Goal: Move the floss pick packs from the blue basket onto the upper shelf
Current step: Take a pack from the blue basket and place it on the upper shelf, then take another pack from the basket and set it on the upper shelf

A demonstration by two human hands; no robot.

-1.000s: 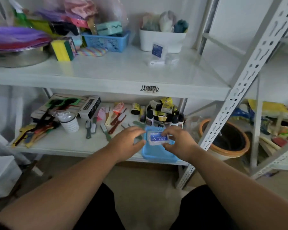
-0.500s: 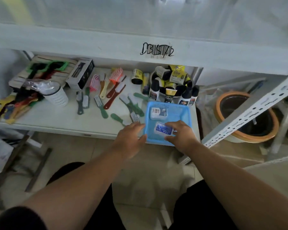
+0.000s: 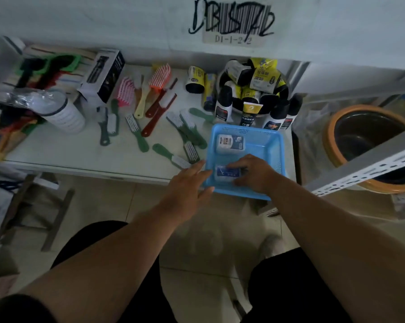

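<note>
The blue basket sits at the right front corner of the lower shelf. Two floss pick packs lie inside it. One pack rests near the basket's far left corner, untouched. My right hand reaches into the basket and its fingers curl round the near pack. My left hand has straight fingers that touch the basket's left near rim. The front edge of the upper shelf, with a scribbled barcode label, fills the top of the view; its surface is out of sight.
Several brushes and combs lie left of the basket on the lower shelf. Dark bottles and tubes crowd behind it. A slanted perforated metal post crosses at right, in front of an orange-rimmed pot.
The view has tilted down and closer, so the upper shelf's top has left the frame. My right hand stays on the near pack, now low in the basket; my left hand's fingers have straightened along the rim.
</note>
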